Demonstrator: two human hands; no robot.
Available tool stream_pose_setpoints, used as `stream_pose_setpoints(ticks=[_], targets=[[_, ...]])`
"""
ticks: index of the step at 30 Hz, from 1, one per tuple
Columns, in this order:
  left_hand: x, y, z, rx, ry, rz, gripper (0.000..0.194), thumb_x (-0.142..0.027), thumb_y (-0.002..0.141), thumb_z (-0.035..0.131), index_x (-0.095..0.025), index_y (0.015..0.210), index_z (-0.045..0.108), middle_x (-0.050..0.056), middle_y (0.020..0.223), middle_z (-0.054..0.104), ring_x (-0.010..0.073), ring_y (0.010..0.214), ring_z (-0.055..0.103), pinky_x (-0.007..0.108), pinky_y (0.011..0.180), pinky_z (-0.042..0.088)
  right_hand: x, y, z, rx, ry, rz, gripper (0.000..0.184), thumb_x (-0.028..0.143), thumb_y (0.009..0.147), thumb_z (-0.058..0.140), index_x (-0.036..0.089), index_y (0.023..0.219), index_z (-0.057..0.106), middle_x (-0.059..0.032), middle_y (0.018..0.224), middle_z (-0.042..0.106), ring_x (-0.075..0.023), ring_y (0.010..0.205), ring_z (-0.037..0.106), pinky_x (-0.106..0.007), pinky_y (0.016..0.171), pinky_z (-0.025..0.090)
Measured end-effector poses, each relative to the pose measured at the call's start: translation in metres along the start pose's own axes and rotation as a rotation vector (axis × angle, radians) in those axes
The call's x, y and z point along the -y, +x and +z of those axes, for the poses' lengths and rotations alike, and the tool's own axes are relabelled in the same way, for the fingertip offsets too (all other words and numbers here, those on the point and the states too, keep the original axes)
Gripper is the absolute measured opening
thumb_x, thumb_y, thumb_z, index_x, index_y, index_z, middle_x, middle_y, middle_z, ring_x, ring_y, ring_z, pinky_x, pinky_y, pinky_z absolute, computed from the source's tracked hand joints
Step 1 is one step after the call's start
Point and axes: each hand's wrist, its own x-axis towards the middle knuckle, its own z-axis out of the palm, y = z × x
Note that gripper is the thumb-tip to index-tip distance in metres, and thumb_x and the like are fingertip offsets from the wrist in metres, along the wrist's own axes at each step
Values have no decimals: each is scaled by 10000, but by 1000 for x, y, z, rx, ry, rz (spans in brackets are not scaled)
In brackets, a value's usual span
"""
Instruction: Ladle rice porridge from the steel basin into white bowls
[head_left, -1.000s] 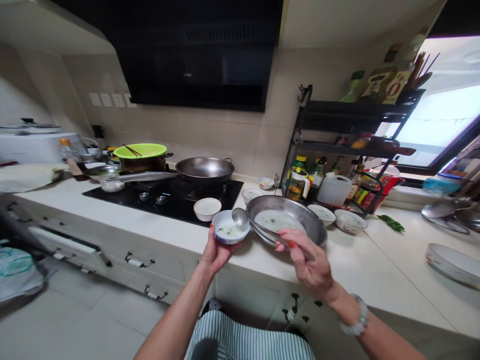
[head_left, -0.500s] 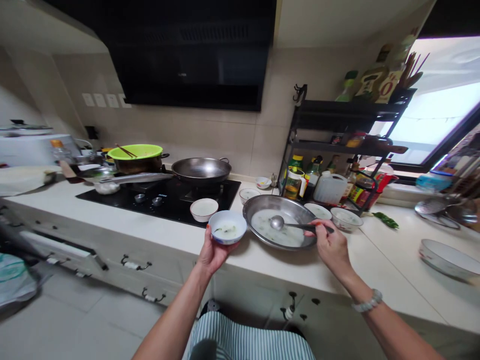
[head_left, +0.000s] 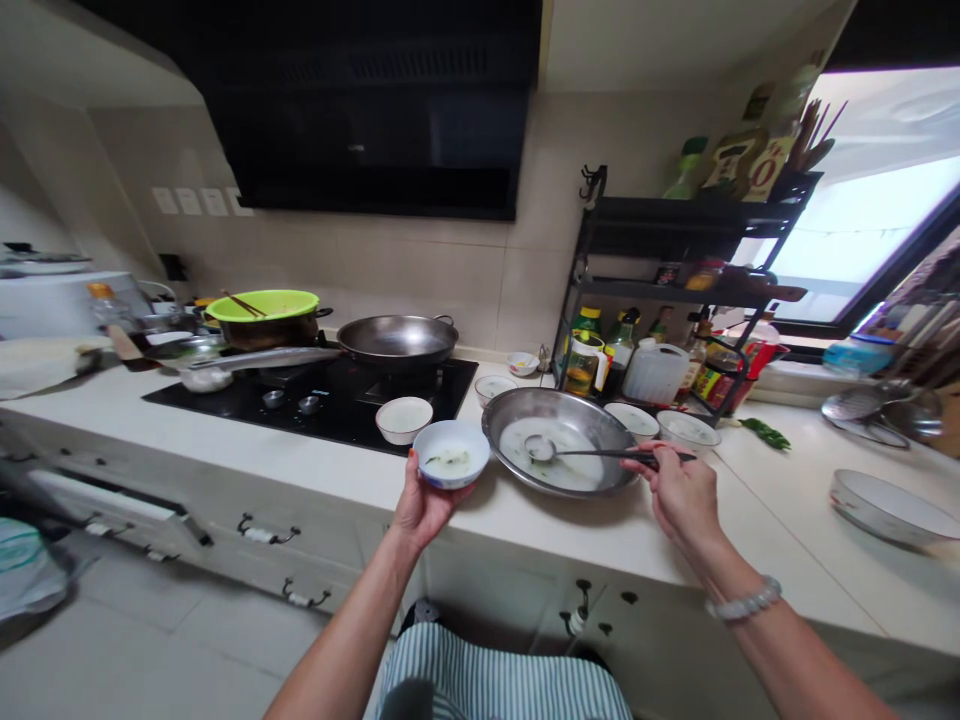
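Observation:
My left hand (head_left: 427,508) is closed around the side and underside of a white bowl with a blue pattern (head_left: 452,452), which holds some pale soup with green bits. Just right of it, a wide steel basin (head_left: 626,468) rests on the counter with whitish, porridge-like liquid inside. My right hand (head_left: 681,490) grips the dark handle of a ladle (head_left: 541,449). The ladle's bowl dips into the liquid at the basin's left side. Around the basin stand several filled bowls, among them a red-rimmed bowl (head_left: 404,419) at the stove's edge and a patterned bowl (head_left: 687,431) behind my right hand.
A wok (head_left: 397,340) sits on the black stove (head_left: 330,400), beside a pot under a lime-green basin (head_left: 266,305). A dark rack (head_left: 675,290) with bottles stands behind. To the right are a large bowl (head_left: 892,510) and green leaves (head_left: 765,433).
The ladle's bowl has moved left within the basin and sunk into the liquid. My right hand has shifted slightly right and down; the left still holds its bowl.

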Motion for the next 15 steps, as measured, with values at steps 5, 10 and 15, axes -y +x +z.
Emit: stream_pose_setpoints(ticks=[5, 10, 15], targets=[[0, 0, 0, -1, 10, 1, 671, -508, 885, 590, -286, 1478, 365, 144, 1316, 612, 348, 1118, 634, 575, 874, 546, 4, 0, 0, -18, 22, 13, 122, 278, 683, 657, 162, 649, 645, -28, 679, 661, -144, 540, 636, -305, 546, 613], [1, -1, 2, -3, 9, 11, 636, -504, 890, 585, -289, 1458, 394, 135, 1293, 625, 340, 1104, 641, 577, 877, 544, 6, 2, 1, -16, 41, 0, 127, 280, 661, 674, 159, 632, 651, -28, 686, 655, -149, 586, 642, -291, 542, 614], [1, -1, 2, -13, 14, 10, 627, -514, 893, 574, -277, 1449, 406, 137, 1263, 639, 339, 1079, 652, 566, 850, 560, 8, 2, 1, -10, 21, 1, 140, 293, 665, 691, 166, 632, 643, -23, 674, 653, -153, 564, 639, -312, 538, 622]])
